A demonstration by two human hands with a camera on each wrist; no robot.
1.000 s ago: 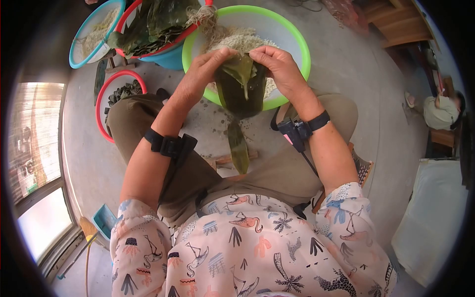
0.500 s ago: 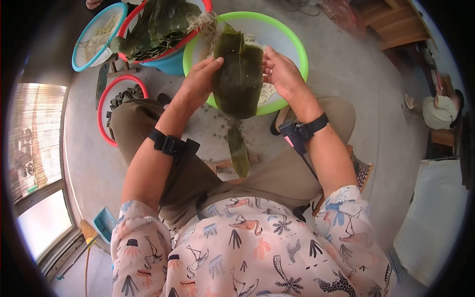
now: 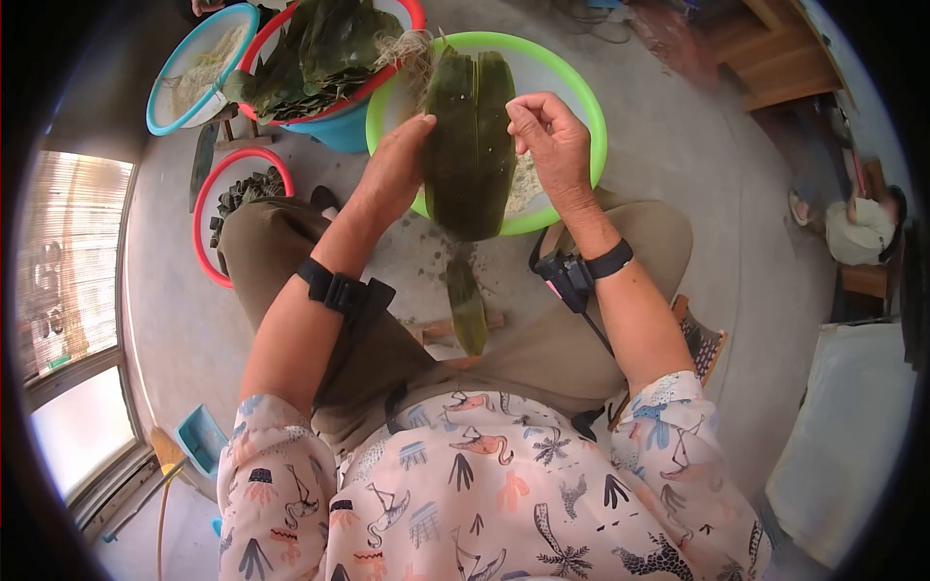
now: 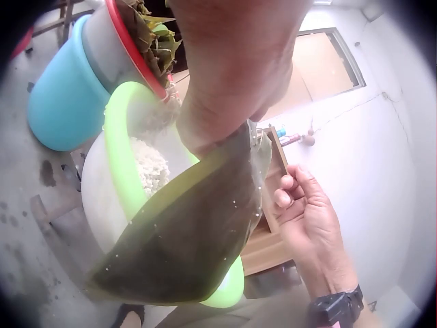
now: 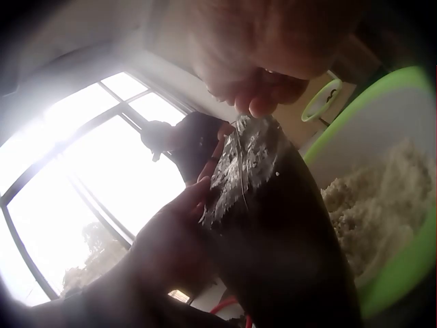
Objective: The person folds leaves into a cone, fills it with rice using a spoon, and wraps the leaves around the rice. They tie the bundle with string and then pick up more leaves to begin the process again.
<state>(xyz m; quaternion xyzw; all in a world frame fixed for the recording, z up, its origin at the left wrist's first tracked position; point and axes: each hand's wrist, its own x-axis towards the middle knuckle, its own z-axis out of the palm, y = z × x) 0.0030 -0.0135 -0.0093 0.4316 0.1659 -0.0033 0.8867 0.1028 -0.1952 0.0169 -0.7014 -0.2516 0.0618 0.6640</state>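
Note:
My left hand [image 3: 395,160] grips broad dark green leaves [image 3: 470,145] by their left edge, thumb on top. The leaves lie side by side with overlapping edges, spread nearly flat and dotted with a few white grains. At their upper right edge is my right hand [image 3: 552,140], its fingers curled and the thumb close to the forefinger. In the left wrist view the right hand [image 4: 311,225] appears apart from the leaves [image 4: 184,232], with nothing visible in its fingers. Beneath the leaves stands a green-rimmed basin [image 3: 598,107] holding white rice [image 4: 150,167].
A red-rimmed basin [image 3: 422,15] of leaves stands at the back left, with pale strings [image 3: 412,50] over its edge. Farther left is a blue-rimmed basin [image 3: 152,111]. Small dark bundles [image 3: 247,194] fill another red-rimmed basin. A single leaf [image 3: 467,310] lies between the knees.
The leaves were folded up between both hands, then opened out flat. The right hand has since moved up and its fingers have curled, while the left keeps its grip.

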